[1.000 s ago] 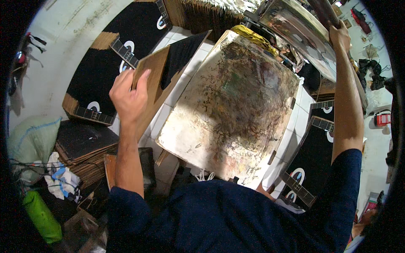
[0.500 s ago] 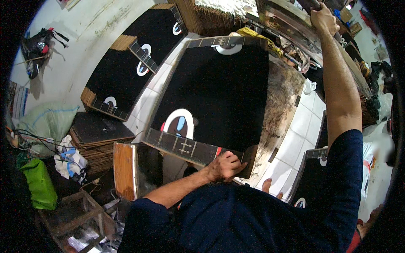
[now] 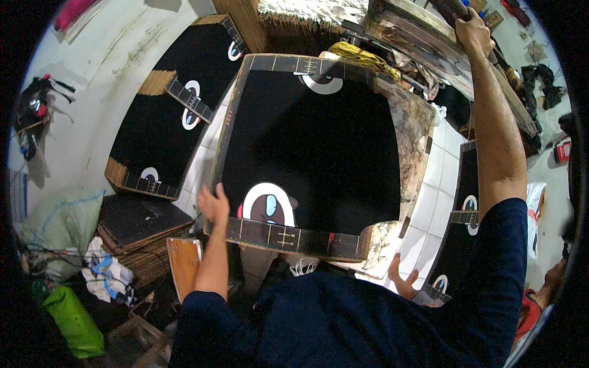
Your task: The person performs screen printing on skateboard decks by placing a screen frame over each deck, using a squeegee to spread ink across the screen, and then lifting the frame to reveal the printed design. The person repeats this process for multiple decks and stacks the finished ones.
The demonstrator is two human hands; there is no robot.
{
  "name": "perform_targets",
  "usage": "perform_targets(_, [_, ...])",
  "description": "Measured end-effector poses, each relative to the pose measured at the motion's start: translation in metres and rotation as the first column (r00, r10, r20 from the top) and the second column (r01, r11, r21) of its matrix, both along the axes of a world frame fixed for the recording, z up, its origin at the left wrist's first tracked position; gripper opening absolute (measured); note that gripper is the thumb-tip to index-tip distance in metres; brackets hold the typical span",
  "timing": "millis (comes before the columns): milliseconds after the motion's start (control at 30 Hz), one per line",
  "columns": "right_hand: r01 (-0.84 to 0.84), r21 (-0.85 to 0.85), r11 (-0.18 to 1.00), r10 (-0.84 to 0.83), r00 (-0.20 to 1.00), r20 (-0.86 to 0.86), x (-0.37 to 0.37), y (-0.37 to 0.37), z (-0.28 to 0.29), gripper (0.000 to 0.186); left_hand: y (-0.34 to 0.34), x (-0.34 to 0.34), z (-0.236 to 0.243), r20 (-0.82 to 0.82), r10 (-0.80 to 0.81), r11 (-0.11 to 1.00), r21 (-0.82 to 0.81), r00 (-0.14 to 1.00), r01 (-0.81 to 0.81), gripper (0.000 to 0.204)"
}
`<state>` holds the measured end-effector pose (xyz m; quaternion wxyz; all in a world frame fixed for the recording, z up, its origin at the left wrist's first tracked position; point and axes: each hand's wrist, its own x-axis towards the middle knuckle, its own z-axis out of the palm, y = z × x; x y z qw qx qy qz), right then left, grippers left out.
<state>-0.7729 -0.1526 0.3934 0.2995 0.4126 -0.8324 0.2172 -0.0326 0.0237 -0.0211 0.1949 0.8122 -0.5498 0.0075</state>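
Observation:
In front of me a large black sheet [image 3: 307, 147] with round white-rimmed eye prints [image 3: 268, 202] covers most of a worn board. A dark marked strip [image 3: 288, 241] runs along its near edge, and a similar strip lies at the far edge. At the near left corner is my left hand [image 3: 215, 205], fingers apart, beside the sheet's edge; whether it touches the edge I cannot tell. My right hand [image 3: 473, 35] is raised at the upper right, wrapped round a dark bar [image 3: 453, 8] on a tilted, stained wooden frame [image 3: 423, 30].
Stacks of black printed sheets [image 3: 153, 129] stand at left, with another dark stack [image 3: 144, 221] nearer. Printed sheets [image 3: 466, 214] lie at right, near a bare foot [image 3: 403, 279]. A yellow cloth [image 3: 362, 56] lies behind the board. Sacks and a green bag [image 3: 73, 322] sit at lower left.
My left hand has moved from the near strip's right part to the sheet's near left corner, and its fingers have spread. My right hand keeps its hold. The view has shifted slightly.

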Motion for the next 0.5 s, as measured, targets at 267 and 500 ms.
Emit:
perform_targets(267, [-0.007, -0.18, 0.984, 0.034, 0.989, 0.143, 0.074, 0.033, 0.014, 0.035, 0.001, 0.064, 0.001, -0.636, 0.106, 0.985, 0.175, 0.765, 0.01, 0.052])
perform_targets(500, [0.001, -0.176, 0.984, 0.025, 0.989, 0.147, 0.078, 0.029, 0.016, 0.041, -0.007, -0.024, -0.004, -0.854, -0.01, 0.979, 0.097, 0.521, 0.178, 0.05])
